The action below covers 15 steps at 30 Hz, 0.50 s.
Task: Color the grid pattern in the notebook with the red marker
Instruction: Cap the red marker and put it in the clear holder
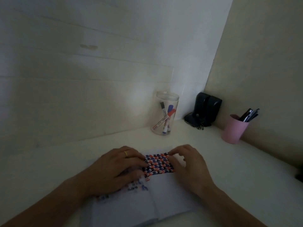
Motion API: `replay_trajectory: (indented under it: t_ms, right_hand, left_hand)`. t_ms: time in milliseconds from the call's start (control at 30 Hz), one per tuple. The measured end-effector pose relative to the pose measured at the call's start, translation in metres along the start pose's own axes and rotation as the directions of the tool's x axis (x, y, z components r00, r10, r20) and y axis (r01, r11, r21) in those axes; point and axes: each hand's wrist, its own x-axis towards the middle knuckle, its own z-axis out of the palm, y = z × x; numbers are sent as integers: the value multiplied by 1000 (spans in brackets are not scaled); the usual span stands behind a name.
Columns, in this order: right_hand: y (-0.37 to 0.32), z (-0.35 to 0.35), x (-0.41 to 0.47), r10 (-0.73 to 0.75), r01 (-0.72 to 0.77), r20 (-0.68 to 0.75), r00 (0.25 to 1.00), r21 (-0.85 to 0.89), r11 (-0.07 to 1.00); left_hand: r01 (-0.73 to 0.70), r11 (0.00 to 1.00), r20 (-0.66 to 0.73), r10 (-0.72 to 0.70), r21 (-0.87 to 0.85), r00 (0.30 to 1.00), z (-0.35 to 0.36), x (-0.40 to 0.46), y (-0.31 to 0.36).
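While hands [114, 167] cover notebook [164, 194], marker jar [164, 113] stands beyond, clear.

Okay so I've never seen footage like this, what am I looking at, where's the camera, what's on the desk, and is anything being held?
There is one picture, taken by a camera on a person's head, looking down at their own hands. The left hand and right hand rest on an open notebook whose grid pattern is coloured red, blue and black. Neither hand seems to hold a marker. Behind stand a clear jar with markers, the red marker among them, a pink cup of pens, and a dark device I cannot identify.
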Motion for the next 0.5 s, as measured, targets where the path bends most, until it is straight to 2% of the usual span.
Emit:
replay_trajectory:
  t_ms: [100, 267, 500]
  right_hand:
    - [8, 7, -12, -16, 19, 63, 998, -62, 998]
    - [17, 12, -10, -59, 63, 66, 996, -66, 996]
    - [16, 9, -9, -32, 39, 95, 995, -70, 997]
  left_hand:
    - [17, 1000, 16, -17, -4, 1000, 1, 1, -1]
    - [30, 1000, 50, -30, -2, 998, 4, 5, -3]
    - [39, 999, 53, -39, 8, 998, 0, 5, 2]
